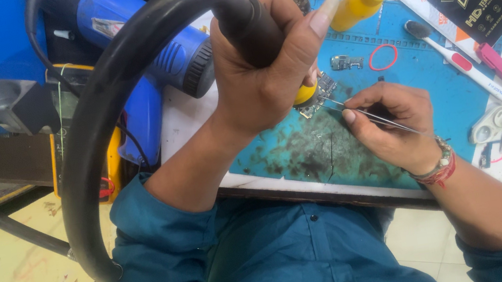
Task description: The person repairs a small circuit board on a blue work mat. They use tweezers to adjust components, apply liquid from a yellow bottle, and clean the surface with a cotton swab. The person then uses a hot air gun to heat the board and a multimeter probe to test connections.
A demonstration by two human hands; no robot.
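The left hand has its fingers wrapped tight around a black hot-air wand (thick hose looping off the surface's left edge). Its yellow tip meets a small circuit board mid-mat. The right hand fingers pinch thin tweezers touching that board on the stained teal mat.

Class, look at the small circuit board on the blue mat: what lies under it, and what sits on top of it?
Under the circuit board lies the stained blue mat. Above it sit the tweezers' tip and the hot-air tool's yellow nozzle. The left hand covers part of the board.
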